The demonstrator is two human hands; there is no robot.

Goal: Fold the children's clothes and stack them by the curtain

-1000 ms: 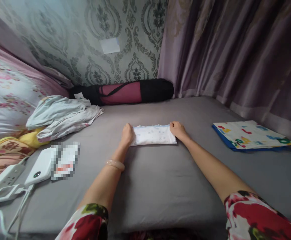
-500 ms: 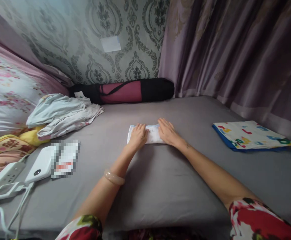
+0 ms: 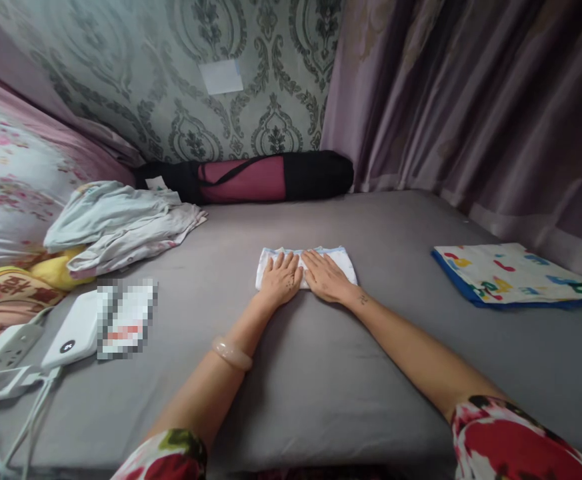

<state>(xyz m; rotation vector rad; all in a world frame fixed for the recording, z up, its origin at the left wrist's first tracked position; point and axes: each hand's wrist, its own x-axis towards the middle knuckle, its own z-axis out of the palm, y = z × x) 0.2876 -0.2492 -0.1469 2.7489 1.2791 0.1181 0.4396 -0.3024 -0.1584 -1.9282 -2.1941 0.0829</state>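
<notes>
A small folded white cloth [image 3: 345,262] with a light blue edge lies flat on the grey bed sheet [image 3: 321,373], in the middle of the view. My left hand [image 3: 281,280] rests palm down on its left half, fingers spread. On the cloth's right half lies my right hand [image 3: 325,277], also palm down with the fingers stretched out. The two hands nearly meet at the thumbs. Parts of the cloth are hidden beneath them.
Crumpled clothes [image 3: 121,220], a white power bank [image 3: 78,327] and a power strip [image 3: 8,350] are at the left. A black and pink rolled bag [image 3: 243,180] lies by the wall. At the right is a folded patterned cloth [image 3: 511,270].
My right hand has moved left across the cloth, close to my left hand. More of the cloth's right end now shows, and the fingers of my left hand are spread flatter.
</notes>
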